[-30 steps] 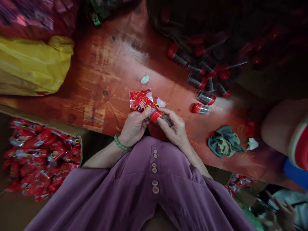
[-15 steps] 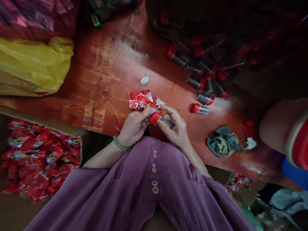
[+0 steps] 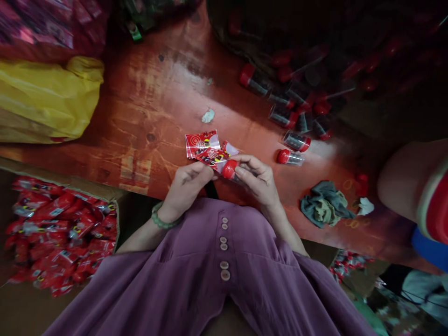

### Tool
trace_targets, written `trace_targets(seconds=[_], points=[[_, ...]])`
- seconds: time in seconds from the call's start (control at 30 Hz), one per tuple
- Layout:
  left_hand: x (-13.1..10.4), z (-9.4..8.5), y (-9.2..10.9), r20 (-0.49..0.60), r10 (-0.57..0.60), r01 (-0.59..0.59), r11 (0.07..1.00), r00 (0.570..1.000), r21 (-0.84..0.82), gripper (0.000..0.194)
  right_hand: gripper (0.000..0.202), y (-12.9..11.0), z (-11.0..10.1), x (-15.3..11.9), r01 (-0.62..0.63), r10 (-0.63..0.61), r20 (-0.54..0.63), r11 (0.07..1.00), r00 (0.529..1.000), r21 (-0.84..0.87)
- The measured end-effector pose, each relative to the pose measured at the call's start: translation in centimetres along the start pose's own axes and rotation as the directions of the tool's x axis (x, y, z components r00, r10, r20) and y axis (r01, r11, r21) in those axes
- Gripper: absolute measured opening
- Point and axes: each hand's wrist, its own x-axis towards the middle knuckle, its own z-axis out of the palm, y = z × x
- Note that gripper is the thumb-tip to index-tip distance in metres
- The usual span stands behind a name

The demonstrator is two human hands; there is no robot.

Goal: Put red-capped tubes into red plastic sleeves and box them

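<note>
A small clear container with a red cap is held in my right hand, above the table's near edge. My left hand, with a green bead bracelet at the wrist, pinches the lower edge of a red printed wrapper. The wrapper touches the cap's left side. Another flat red packet lies just behind it on the red-brown table. Several red-capped jars with dark contents lie on their sides at the right.
A cardboard box of red packets stands at lower left. A yellow bag is at far left. At right are a crumpled grey cloth, rubber bands and a large pale container. More jars lie in shadow at upper right.
My left hand has moved a little left and down, away from the cap. The wrapper shows more of its printed face. My right hand still holds the container, now slightly further right.
</note>
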Motion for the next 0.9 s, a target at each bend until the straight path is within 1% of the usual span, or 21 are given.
trace_targets(seconds=[0.03,0.07,0.1,0.13,0.17,0.2,0.23,0.27,0.3,0.33,0.37,0.4,0.47,0.5,0.63,0.73,0.83,0.87,0.9], points=[[-0.3,-0.6,-0.1,-0.045,0.131,-0.122,0.978,0.990,0.167,0.041,0.025,0.0,0.0,0.1,-0.026,0.027,-0.010,0.997,1.000,0.072],[-0.6,-1.1,-0.2,-0.083,0.285,-0.240,0.906,0.955,0.348,0.042,0.024,0.0,-0.1,0.2,-0.049,0.052,-0.016,0.990,0.999,0.130],[-0.9,-1.6,-0.3,-0.100,0.443,-0.332,0.786,0.891,0.521,0.048,0.024,-0.1,-0.1,0.4,-0.073,0.077,-0.017,0.982,0.997,0.173],[-1.0,-2.1,-0.4,-0.083,0.585,-0.395,0.639,0.807,0.661,0.056,0.023,-0.1,-0.2,0.5,-0.097,0.102,-0.012,0.974,0.995,0.204],[-0.9,-2.4,-0.5,-0.031,0.690,-0.432,0.487,0.723,0.759,0.061,0.023,-0.2,-0.2,0.6,-0.120,0.124,-0.002,0.966,0.992,0.229],[-0.8,-2.6,-0.4,0.046,0.754,-0.456,0.346,0.656,0.820,0.062,0.023,-0.3,-0.2,0.7,-0.138,0.140,0.011,0.957,0.990,0.253],[-0.6,-2.7,-0.3,0.138,0.783,-0.478,0.220,0.607,0.851,0.061,0.023,-0.3,-0.2,0.8,-0.152,0.150,0.028,0.949,0.988,0.275],[-0.3,-2.7,-0.2,0.234,0.785,-0.501,0.111,0.574,0.858,0.058,0.023,-0.4,-0.2,0.9,-0.166,0.159,0.047,0.941,0.986,0.293],[0.0,-2.6,0.0,0.313,0.773,-0.526,0.032,0.552,0.850,0.053,0.022,-0.4,-0.3,0.9,-0.179,0.167,0.064,0.935,0.984,0.307],[0.4,-2.5,0.3,0.369,0.755,-0.552,-0.011,0.543,0.834,0.048,0.023,-0.3,-0.3,0.9,-0.192,0.175,0.080,0.929,0.981,0.316],[0.7,-2.4,0.5,0.400,0.740,-0.578,-0.018,0.541,0.815,0.043,0.023,-0.3,-0.3,0.9,-0.203,0.183,0.092,0.925,0.979,0.321],[1.0,-2.4,0.7,0.414,0.728,-0.607,0.004,0.547,0.795,0.039,0.023,-0.3,-0.4,0.9,-0.213,0.191,0.098,0.922,0.977,0.324],[1.5,-2.3,0.8,0.429,0.699,-0.654,0.075,0.573,0.753,0.031,0.023,-0.1,-0.5,0.9,-0.225,0.201,0.106,0.916,0.974,0.332],[1.7,-2.3,0.8,0.446,0.684,-0.670,0.084,0.577,0.738,0.028,0.023,-0.1,-0.6,0.8,-0.228,0.203,0.108,0.914,0.973,0.336],[2.1,-2.2,0.5,0.527,0.649,-0.691,-0.001,0.549,0.723,0.023,0.022,0.0,-0.8,0.9,-0.245,0.220,0.110,0.907,0.969,0.344],[2.3,-1.9,0.1,0.549,0.608,-0.684,-0.015,0.573,0.730,0.023,0.023,0.0,-0.8,1.0,-0.253,0.224,0.120,0.897,0.967,0.362],[2.5,-1.7,-0.3,0.551,0.597,-0.673,-0.026,0.583,0.739,0.021,0.024,0.0,-0.9,0.9,-0.260,0.227,0.129,0.892,0.965,0.371],[2.6,-1.6,-0.4,0.535,0.608,-0.668,-0.009,0.587,0.744,0.019,0.024,0.0,-0.9,0.9,-0.259,0.227,0.128,0.892,0.965,0.370],[2.6,-1.5,-0.4,0.506,0.624,-0.665,0.029,0.596,0.746,0.016,0.024,0.1,-1.0,0.8,-0.250,0.220,0.122,0.894,0.968,0.371]])
